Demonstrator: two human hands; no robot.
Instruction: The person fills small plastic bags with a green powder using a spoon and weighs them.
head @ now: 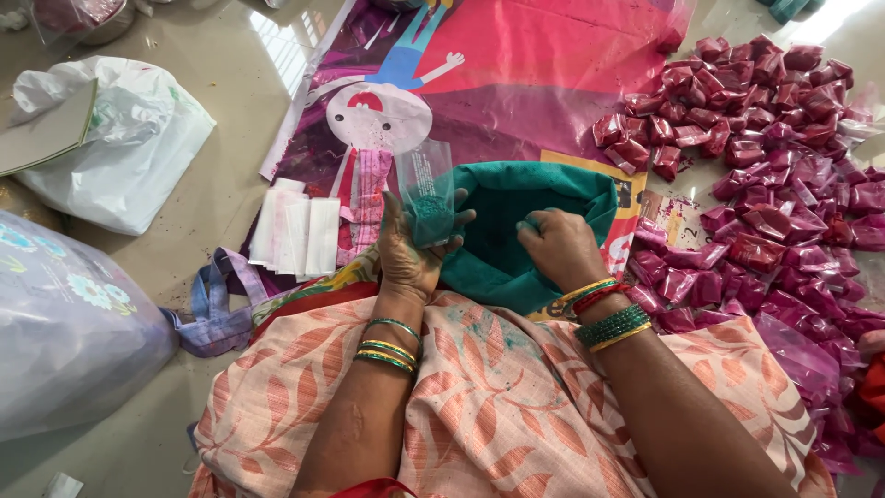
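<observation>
Left hand [410, 254] clamped on small clear pouch [427, 198], upright, green powder low inside; right hand [558, 244] pinched closed at rim of green powder sack [516, 226]; risk: narrow pouch mouth, powder likely spills onto lap; loose grip could tip pouch.

- Bright, even daylight; colours saturated, no dim zones.
- Light comes from the top of the frame: window glare lies on the pale floor [277, 41] at upper left, and a blown-out white patch sits at the top right corner.
- Shadows soft and short; a faint one falls under the white plastic bag [129, 157].
- Small specular glints on the pile of magenta packets [765, 138] and on the clear pouch [426, 189].
- Centre sharp: bangles and cloth print read cleanly.
- Wide-angle stretch at the edges; the bag at far left looks slightly soft and bulged.
</observation>
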